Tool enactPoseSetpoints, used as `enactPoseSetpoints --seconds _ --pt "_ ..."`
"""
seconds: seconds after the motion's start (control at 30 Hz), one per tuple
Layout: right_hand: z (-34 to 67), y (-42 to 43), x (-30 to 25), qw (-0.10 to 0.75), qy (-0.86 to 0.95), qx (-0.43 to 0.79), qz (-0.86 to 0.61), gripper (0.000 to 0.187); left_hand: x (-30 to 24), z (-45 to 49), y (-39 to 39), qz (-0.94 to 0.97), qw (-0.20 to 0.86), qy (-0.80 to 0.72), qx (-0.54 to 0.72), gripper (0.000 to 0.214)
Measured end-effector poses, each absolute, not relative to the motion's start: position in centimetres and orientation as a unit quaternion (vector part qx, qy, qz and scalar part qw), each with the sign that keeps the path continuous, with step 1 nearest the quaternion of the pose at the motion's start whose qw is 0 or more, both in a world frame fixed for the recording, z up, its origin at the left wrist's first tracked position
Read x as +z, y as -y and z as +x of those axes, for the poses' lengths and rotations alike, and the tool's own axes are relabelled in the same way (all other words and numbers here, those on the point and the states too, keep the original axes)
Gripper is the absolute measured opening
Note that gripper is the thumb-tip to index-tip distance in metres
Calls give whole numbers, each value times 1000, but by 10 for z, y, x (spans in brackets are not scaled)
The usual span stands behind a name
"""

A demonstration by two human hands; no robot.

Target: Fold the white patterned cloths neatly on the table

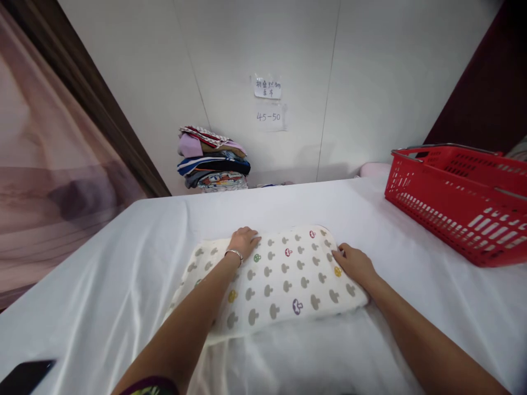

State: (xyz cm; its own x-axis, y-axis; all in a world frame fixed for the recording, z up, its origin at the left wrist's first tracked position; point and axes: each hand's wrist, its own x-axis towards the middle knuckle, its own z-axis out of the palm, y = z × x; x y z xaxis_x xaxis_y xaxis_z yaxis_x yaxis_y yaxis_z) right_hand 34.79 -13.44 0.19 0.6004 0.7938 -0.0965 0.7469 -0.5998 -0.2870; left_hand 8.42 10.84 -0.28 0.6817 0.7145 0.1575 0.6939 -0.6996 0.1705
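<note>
A white cloth printed with small mushrooms (285,286) lies folded into a rough rectangle on the white-covered table. My left hand (242,242), with a silver bangle at the wrist, rests palm down on the cloth near its far edge, fingers stretched out to the right. At the cloth's right edge, my right hand (356,264) has its thumb and fingers closed on the border. Part of the cloth's left side is hidden under my left forearm.
A red plastic basket (453,206) stands on the right of the table (329,362). Beyond the far edge, a stack of folded fabrics (214,160) sits against the wall. A dark flat object (28,376) lies at the near left corner. Pink curtains (53,159) hang on the left.
</note>
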Motion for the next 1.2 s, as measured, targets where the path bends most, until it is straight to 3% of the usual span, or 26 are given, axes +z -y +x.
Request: enactPoseSetpoints --seconds 0.47,0.83,1.03,1.2 --pt "349 131 6 105 425 125 -891 37 6 96 -117 889 74 -443 87 23" --pt "352 130 3 115 436 110 -886 33 14 228 -57 954 157 -196 162 41" --pt "353 129 4 115 438 110 -885 31 12 270 -49 954 172 -195 150 23" --pt "355 128 3 119 440 112 -883 31 11 277 -52 959 180 -184 120 23"
